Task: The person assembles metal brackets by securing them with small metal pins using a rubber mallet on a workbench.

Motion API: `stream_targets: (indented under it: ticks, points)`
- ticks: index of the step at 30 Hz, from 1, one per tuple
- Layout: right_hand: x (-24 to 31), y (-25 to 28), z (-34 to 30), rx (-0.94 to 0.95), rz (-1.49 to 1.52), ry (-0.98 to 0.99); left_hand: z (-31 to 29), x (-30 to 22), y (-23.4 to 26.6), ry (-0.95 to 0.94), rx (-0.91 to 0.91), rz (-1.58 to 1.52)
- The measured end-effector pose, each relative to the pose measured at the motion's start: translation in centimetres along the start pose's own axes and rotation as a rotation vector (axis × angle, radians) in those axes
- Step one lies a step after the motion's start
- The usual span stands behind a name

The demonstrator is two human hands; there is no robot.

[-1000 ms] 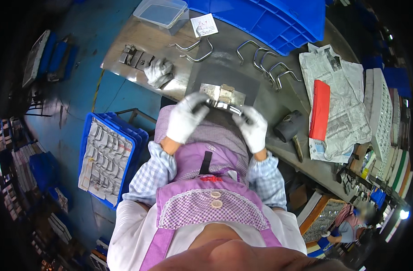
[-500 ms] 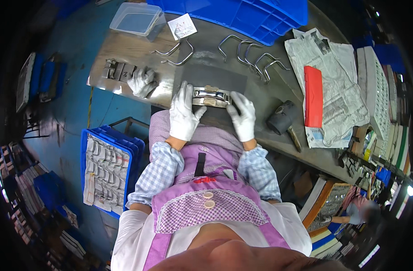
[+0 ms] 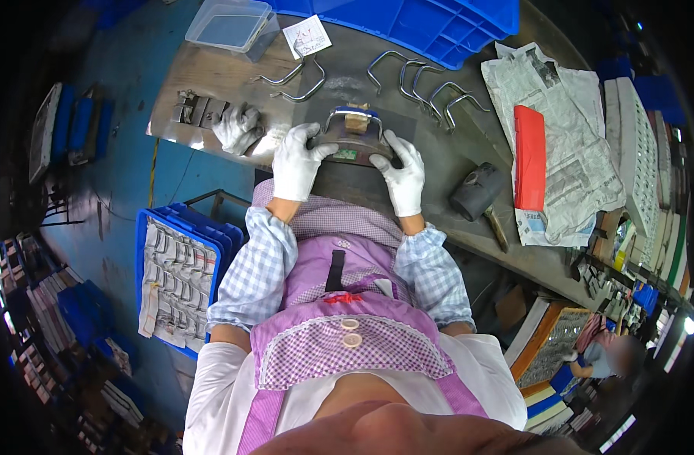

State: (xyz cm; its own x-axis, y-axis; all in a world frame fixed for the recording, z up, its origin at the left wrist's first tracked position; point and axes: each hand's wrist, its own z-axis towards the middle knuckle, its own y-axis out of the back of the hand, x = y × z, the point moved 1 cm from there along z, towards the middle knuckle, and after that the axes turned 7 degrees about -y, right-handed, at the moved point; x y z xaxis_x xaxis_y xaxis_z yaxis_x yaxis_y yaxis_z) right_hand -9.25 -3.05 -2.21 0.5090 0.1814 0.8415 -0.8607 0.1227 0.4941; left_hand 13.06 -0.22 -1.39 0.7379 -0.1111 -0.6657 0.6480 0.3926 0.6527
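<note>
Both hands wear white gloves. A metal fixture (image 3: 362, 138) with a small green patch on its near side is tilted up at the table's front edge. Along its far side runs a bent chrome rod (image 3: 334, 116), with a tan block (image 3: 356, 121) at the middle. My left hand (image 3: 295, 165) grips the fixture's left end, its thumb along the near side. At the right end, my right hand (image 3: 402, 174) holds it between thumb and fingers. The fingertips behind the fixture are partly hidden.
Several bent chrome rods (image 3: 410, 82) lie farther back, below a blue crate (image 3: 438, 34). A black-headed mallet (image 3: 476, 191) and a red strip (image 3: 529, 158) on newspaper (image 3: 578, 144) are right. Left lie a crumpled glove (image 3: 237, 129), metal blocks (image 3: 197, 110) and a clear box (image 3: 229, 30).
The fixture has tipped up, so its green-patched side now shows and the rod stands farther back. Both hands have closed in on its ends, the left thumb moving onto its near side.
</note>
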Motion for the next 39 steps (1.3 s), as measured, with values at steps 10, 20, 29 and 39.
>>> stream_targets:
  ticks: [10, 20, 29, 39]
  points:
    - [0.6, -0.1, 1.0, 0.109, 0.162, -0.191, 1.9, -0.4, 1.0, 0.136, 0.131, 0.050]
    - [-0.2, 0.0, 1.1, 0.101, 0.096, -0.184, 2.7, 0.6, 0.4, 0.191, 0.166, -0.096]
    - [0.3, -0.2, 1.0, 0.091, 0.026, -0.132, 2.1, 0.9, 0.4, 0.159, 0.105, -0.055]
    - [0.7, 1.3, -3.1, -0.020, -0.443, 0.278, -2.8, 0.1, 0.9, -0.235, -0.086, -0.030]
